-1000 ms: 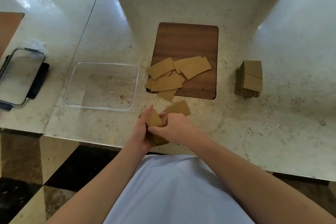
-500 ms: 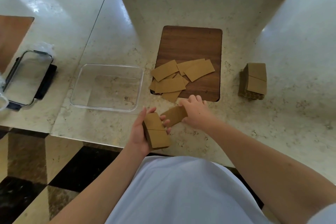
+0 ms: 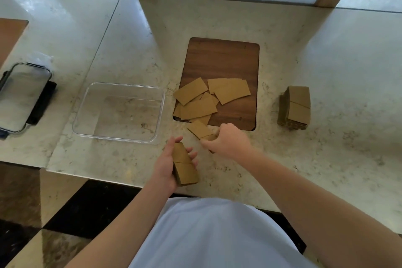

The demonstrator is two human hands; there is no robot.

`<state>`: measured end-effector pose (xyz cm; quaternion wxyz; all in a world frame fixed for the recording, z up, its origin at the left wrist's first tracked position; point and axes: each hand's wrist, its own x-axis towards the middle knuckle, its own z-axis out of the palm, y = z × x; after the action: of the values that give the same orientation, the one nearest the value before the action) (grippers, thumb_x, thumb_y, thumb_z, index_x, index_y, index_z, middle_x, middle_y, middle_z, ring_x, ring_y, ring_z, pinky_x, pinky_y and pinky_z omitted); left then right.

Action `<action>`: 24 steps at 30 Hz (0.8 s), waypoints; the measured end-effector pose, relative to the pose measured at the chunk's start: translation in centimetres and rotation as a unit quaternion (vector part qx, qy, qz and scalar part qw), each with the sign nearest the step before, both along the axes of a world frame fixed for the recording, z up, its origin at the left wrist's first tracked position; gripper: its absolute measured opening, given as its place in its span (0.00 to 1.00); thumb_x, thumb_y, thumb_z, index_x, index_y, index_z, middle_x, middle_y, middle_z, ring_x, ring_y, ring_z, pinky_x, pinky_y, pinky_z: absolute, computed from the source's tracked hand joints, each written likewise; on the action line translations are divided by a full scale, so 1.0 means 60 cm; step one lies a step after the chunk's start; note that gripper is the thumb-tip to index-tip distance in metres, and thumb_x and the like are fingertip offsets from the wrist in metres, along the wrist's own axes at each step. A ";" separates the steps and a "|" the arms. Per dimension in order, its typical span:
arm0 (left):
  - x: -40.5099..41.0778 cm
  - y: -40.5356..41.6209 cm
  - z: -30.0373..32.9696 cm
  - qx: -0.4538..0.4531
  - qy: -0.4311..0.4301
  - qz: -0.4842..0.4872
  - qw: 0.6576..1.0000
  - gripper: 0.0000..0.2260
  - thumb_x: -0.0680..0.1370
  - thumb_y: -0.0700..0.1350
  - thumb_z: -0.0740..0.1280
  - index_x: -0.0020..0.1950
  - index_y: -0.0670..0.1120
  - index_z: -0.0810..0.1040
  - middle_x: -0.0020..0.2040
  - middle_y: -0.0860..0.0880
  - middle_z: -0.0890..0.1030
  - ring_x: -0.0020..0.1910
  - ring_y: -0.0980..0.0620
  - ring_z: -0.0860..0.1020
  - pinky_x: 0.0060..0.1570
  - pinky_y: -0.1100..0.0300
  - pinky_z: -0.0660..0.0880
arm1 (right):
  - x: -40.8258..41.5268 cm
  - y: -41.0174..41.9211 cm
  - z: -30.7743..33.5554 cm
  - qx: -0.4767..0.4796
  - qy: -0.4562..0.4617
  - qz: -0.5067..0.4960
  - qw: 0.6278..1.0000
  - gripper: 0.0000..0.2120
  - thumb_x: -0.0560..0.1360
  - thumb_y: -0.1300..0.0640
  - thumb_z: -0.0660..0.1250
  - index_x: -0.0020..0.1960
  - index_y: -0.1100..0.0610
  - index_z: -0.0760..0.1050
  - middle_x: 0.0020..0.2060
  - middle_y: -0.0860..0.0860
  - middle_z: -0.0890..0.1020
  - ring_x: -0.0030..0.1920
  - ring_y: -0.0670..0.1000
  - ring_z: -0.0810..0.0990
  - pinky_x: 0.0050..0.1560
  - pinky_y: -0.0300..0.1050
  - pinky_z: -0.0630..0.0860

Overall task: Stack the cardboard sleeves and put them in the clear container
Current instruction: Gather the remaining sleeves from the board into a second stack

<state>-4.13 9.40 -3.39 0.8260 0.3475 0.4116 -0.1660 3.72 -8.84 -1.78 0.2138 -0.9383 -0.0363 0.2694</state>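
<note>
My left hand point(image 3: 166, 166) grips a small stack of brown cardboard sleeves point(image 3: 185, 168) at the counter's near edge. My right hand point(image 3: 228, 140) pinches a single flat sleeve point(image 3: 199, 129) lying on the counter just below the wooden board point(image 3: 224, 61). Several loose sleeves point(image 3: 202, 102) lie scattered over the board's lower left part. The clear container point(image 3: 118, 113) stands empty to the left of the board. A finished stack of sleeves point(image 3: 297, 106) rests on the counter at the right.
A clear lid with black clips point(image 3: 21, 95) lies at the far left. A brown board corner point(image 3: 10, 32) shows at the left edge. The marble counter point(image 3: 326, 159) ends just in front of my body.
My hands have separated. The right hand left the stack, reached forward and took hold of a loose sleeve on the counter. The left hand keeps the stack.
</note>
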 end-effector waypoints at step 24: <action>0.145 -0.031 0.001 -0.130 -0.003 -0.006 0.992 0.21 0.78 0.58 0.71 0.66 0.48 0.76 0.51 0.39 0.82 0.44 0.42 0.84 0.41 0.49 0.82 | 0.264 -0.071 -0.008 -0.143 -0.040 0.150 0.977 0.43 0.71 0.43 0.78 0.80 0.48 0.61 0.77 0.52 0.64 0.76 0.61 0.59 0.70 0.65 0.63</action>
<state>4.54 7.57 -3.33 0.8644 0.2403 0.3820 -0.2217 19.54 -13.11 -2.29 0.0327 -0.9532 -0.1457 0.2629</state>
